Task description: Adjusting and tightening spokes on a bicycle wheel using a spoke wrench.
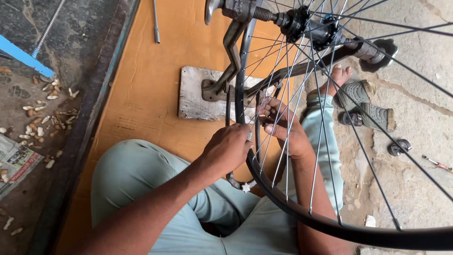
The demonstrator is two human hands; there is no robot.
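A black bicycle wheel rim (330, 226) with silver spokes (288, 141) stands in a metal truing stand (231, 56), its hub (302, 23) at the top. My left hand (229, 148) is closed on a small metal spoke tool (240, 183) at the rim's left side. My right hand (283, 125) reaches between the spokes, its fingers pinching a spoke near the rim. Both hands sit close together over my lap.
The stand is fixed to a pale wooden board (198, 99) on an orange mat (155, 94). A metal rod (155, 21) lies at the top. Sandals (373, 106) and a screwdriver (436, 164) lie on the concrete at right; peanut shells (42, 113) and a newspaper (14, 163) at left.
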